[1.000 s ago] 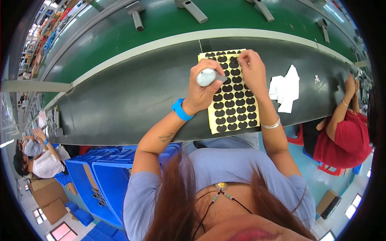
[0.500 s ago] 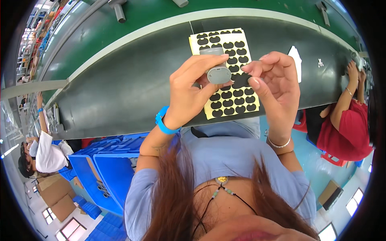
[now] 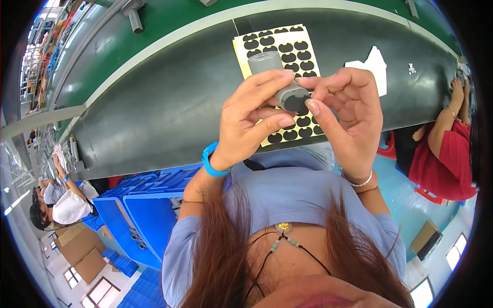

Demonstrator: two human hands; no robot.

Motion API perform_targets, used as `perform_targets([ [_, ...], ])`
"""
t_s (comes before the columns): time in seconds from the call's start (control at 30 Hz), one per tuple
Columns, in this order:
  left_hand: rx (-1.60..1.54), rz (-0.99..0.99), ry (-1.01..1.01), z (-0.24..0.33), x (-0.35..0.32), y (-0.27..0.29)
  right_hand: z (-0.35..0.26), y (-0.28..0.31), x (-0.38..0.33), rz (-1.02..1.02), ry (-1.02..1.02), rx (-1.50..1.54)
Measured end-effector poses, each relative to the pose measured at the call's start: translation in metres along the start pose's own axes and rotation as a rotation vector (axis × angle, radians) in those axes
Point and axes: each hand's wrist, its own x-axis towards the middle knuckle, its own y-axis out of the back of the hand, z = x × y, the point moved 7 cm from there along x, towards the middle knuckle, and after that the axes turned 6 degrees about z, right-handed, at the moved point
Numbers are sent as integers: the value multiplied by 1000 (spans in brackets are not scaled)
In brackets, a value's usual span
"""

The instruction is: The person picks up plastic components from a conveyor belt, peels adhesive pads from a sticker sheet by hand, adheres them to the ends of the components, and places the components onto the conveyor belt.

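Observation:
A grey oval-bodied device (image 3: 264, 61) is in my left hand (image 3: 244, 115), fingers wrapped round it, with its flat end tilted toward me. On that end lies a black oval sticker (image 3: 296, 103), covering much of the face. My right hand (image 3: 357, 110) pinches the sticker's right edge between thumb and forefinger, its fingertips touching the device's end. Beneath both hands, a cream-yellow sticker sheet (image 3: 239, 50) with rows of black oval stickers lies on the dark work surface, partly hidden by my hands and the device.
White paper (image 3: 379, 72) lies right of the sheet, with small white pieces (image 3: 412, 69) farther right. Grey parts (image 3: 134, 21) rest on the green surface beyond. Blue crates (image 3: 154, 218) stand at left. Co-workers sit at both sides, one in a red top (image 3: 452, 169).
My right hand has moved left, bringing the black sticker onto the device's end. The device has tilted and shifted slightly right. The white paper shows more now.

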Motion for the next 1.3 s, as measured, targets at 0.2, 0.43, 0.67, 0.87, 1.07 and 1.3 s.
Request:
perform_targets([
  [0.2,35,-29,-17,-1,0,0,-2,1,2,-1,-11,-28],
  [0.43,67,-20,-9,-1,0,0,-4,-1,4,-11,-12,-59],
  [0.67,82,-9,-20,0,1,1,-7,-1,5,-16,-18,-68],
  [0.87,77,-6,-30,1,1,0,-7,-1,5,22,-95,-43],
  [1.07,90,-7,-15,1,0,2,-8,-2,6,7,-87,-77],
  [1.3,82,-5,-11,1,0,1,-10,-3,7,-1,-79,-98],
])
